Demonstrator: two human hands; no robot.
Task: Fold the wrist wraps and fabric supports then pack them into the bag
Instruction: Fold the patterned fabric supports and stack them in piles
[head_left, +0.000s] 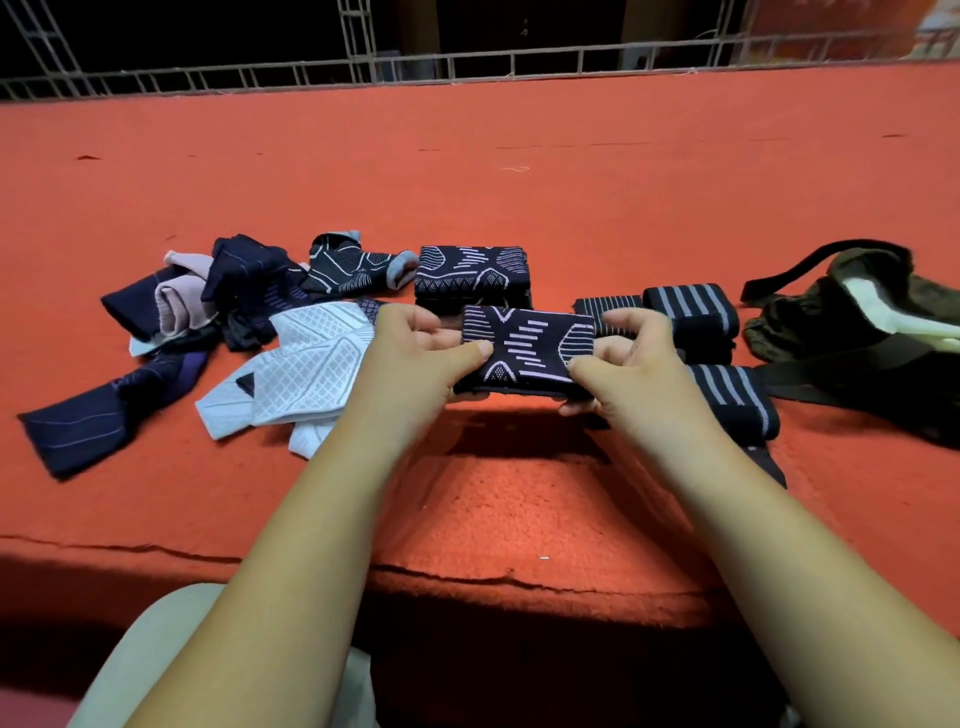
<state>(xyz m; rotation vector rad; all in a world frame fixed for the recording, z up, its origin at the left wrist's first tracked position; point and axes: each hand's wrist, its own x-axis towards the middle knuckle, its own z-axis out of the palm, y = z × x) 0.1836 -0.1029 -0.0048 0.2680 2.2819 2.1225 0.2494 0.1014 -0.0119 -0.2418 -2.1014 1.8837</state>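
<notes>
Both hands hold a folded dark fabric support with a pale pattern (524, 347) just above the orange surface. My left hand (415, 353) grips its left end and my right hand (631, 358) grips its right end. Behind it lies a matching folded support (472, 273). Rolled black wrist wraps with grey stripes (693, 312) (737, 400) lie to the right, partly hidden by my right hand. A pile of unfolded supports (228, 296), including a white one (301, 374), lies to the left. The olive bag (852, 306) sits open at the far right.
An orange carpet-like cover (519, 171) spans the whole surface, with its front edge (467, 577) near my body. A metal railing (467, 67) runs along the far side. The bag's black strap (831, 384) trails across the surface at the right.
</notes>
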